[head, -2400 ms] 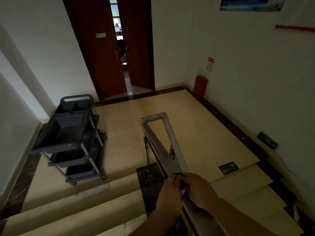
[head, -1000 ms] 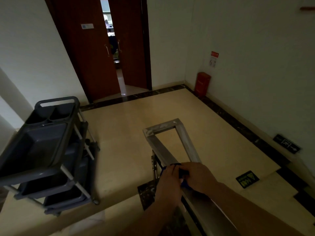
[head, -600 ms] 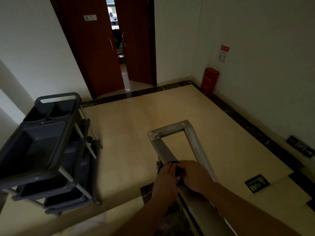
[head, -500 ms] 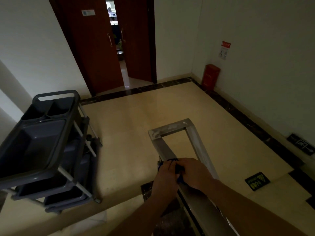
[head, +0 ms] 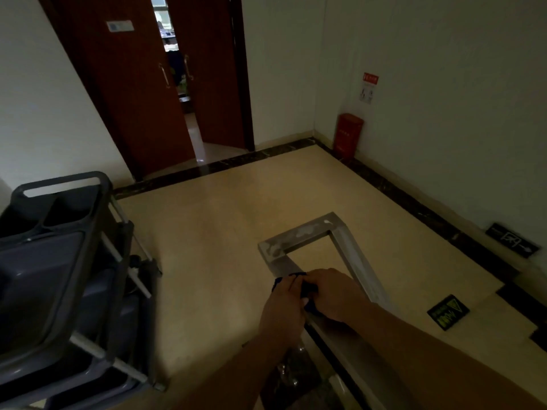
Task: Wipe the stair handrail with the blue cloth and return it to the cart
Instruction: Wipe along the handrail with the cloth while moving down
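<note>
A steel handrail ends in a flat rectangular loop low in the middle of the head view. My left hand and my right hand both grip the rail just behind that loop, wrapped over the blue cloth. Only small dark-blue bits of the cloth show between and ahead of my fingers. The grey three-tier cart stands on the landing at the left, about an arm's length from the rail.
Beige landing floor lies ahead with a dark border. Dark red double doors stand ajar at the back. A red box sits against the right wall. A yellow-and-black floor sticker marks the step edge at right.
Both hands have slid the cloth forward down the rail toward its end loop. I have come down the steps, so the cart and landing look closer.
</note>
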